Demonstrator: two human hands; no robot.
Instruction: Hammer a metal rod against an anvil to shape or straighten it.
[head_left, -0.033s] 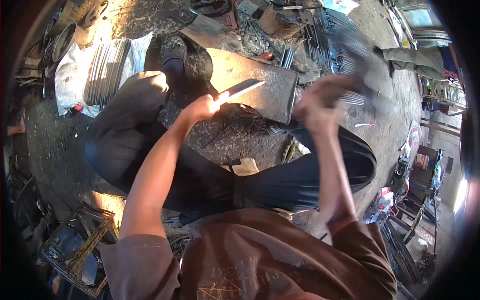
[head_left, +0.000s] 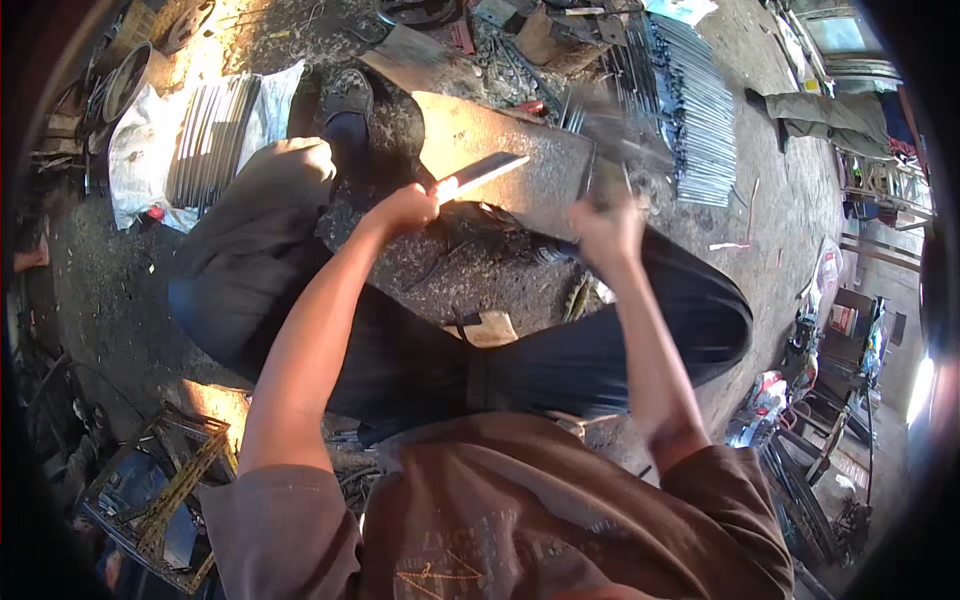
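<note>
My left hand (head_left: 408, 208) is closed around one end of a flat dark metal strip (head_left: 488, 170). The strip reaches out to the right over a broad, worn steel slab (head_left: 465, 125), which is sunlit on its left part. On the right, my right hand (head_left: 612, 228) grips the handle of a hammer (head_left: 625, 138). Motion smears the hammer, and its head appears over the slab's right end, hiding part of it. The strip and the hammer are apart. Whether the strip touches the slab I cannot tell.
Thin metal rods (head_left: 702, 120) lie in a dense row at the far right. More rods (head_left: 212, 140) rest on a white sack (head_left: 140, 150) at left. Scrap metal litters the far side. A rusty frame (head_left: 165, 490) stands lower left; another person's legs (head_left: 830, 118) show at far right.
My right hand and the hammer have swung to the left, uncovering the row of rods. My left hand and the metal strip have hardly moved.
</note>
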